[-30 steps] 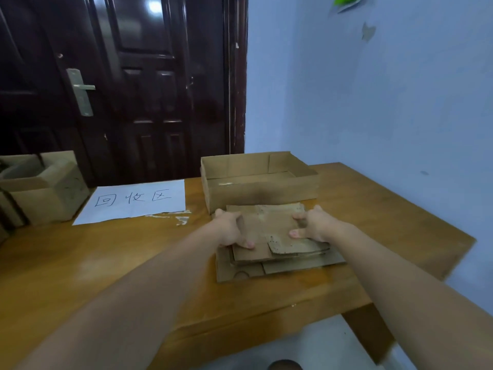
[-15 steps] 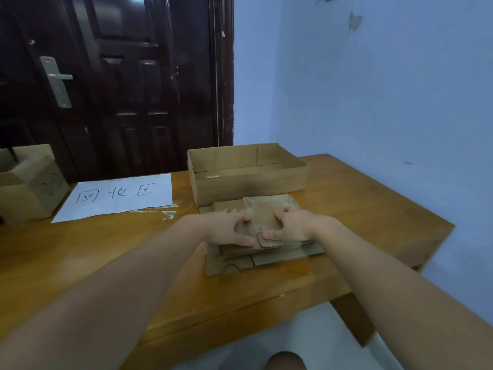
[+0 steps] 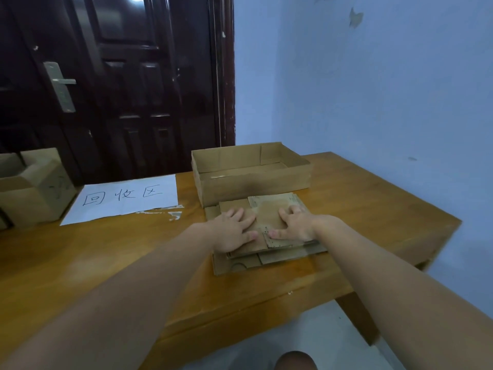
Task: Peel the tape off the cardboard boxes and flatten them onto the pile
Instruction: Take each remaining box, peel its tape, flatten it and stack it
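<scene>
The pile of flattened brown cardboard pieces (image 3: 266, 247) lies on the wooden table (image 3: 373, 209), just in front of an open, shallow brown cardboard tray box (image 3: 250, 174). I have my left hand (image 3: 234, 231) and my right hand (image 3: 296, 225) both laid palm-down on the top sheet, fingers spread and fairly straight, gripping nothing; they press the top sheet flat, thumbs near one another at the middle. I judge the step in hand to be the last of one cycle: seating a flattened piece squarely on the stack. The lower sheets jut out unevenly at the near edge, so the stack is not flush. The next move, as I judge it, calls for lifting both hands clear and reaching for a box not yet dealt with; the tray box behind the pile is nearest, and a taller brown cardboard carton (image 3: 34, 188) stands at the far left edge of the table, well apart. Whether either carries tape I cannot tell. A white paper sheet (image 3: 125, 198) lies flat between carton and tray box, hand-lettered "回收区". The carton's side bears faint marks I cannot read. A dark wooden door (image 3: 120, 84) with a metal handle and a blue wall (image 3: 373, 89) stand behind.
</scene>
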